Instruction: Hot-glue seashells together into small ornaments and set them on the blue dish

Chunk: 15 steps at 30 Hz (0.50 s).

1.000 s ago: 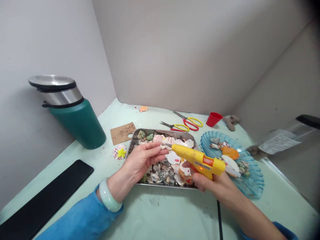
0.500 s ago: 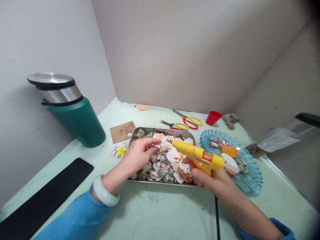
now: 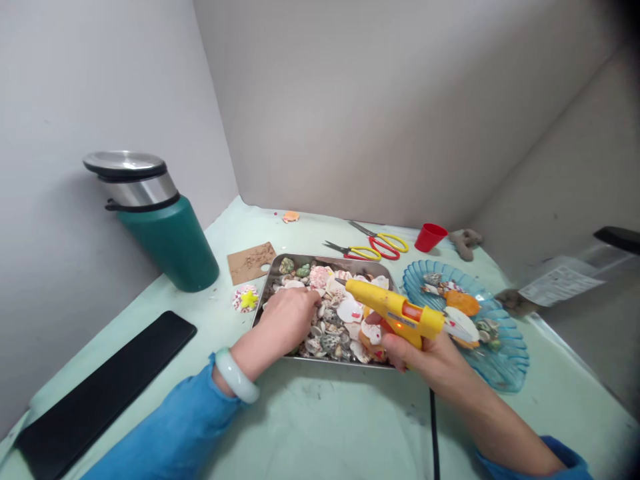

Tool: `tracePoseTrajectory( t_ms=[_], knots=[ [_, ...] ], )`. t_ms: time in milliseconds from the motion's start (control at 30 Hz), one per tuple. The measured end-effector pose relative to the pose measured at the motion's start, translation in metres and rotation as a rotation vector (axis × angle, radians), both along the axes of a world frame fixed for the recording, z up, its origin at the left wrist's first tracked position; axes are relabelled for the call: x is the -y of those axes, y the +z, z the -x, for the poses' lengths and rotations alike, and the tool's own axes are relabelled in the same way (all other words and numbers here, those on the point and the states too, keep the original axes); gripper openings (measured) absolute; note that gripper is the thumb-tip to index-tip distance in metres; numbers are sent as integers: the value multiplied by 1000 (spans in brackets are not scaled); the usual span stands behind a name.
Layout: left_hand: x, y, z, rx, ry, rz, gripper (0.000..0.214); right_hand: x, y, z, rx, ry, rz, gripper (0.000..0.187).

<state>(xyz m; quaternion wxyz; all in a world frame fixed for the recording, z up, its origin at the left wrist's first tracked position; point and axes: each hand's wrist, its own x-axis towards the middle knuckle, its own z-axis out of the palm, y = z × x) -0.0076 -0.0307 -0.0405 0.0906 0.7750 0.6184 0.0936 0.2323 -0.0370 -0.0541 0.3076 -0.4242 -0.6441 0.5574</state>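
Note:
My right hand (image 3: 411, 353) is wrapped round the handle of a yellow hot glue gun (image 3: 387, 303), whose dark nozzle points left over a metal tray (image 3: 330, 362). A small orange light glows on the gun's side, and a black cord hangs below. Small seashells (image 3: 330, 327) and larger white and pinkish shells fill the tray. My left hand (image 3: 289, 317) reaches into the tray's left side, fingers curled down among the shells. Its fingertips are mostly hidden, so anything pinched there does not show.
A blue scalloped plate (image 3: 517, 363) of shells stands at right. Behind the tray lie scissors (image 3: 367, 252) and a red cup (image 3: 430, 237). At left are a green bottle (image 3: 175, 247), a black slab (image 3: 110, 393), a brown card (image 3: 250, 262) and a round piece with a yellow star (image 3: 246, 299).
My left hand has gone from hovering with stretched fingers to curling down into the shells. The glue gun stays almost in place. The view has shifted slightly.

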Motion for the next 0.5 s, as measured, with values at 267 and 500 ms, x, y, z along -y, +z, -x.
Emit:
tracePoseTrajectory(
  t_ms=[267, 500],
  knots=[
    [1, -3, 0, 83, -25, 15, 22, 0, -1, 0, 32, 0, -30, 44],
    [-3, 1, 2, 454, 98, 54, 16, 2, -2, -3, 47, 11, -22, 44]
  ],
)
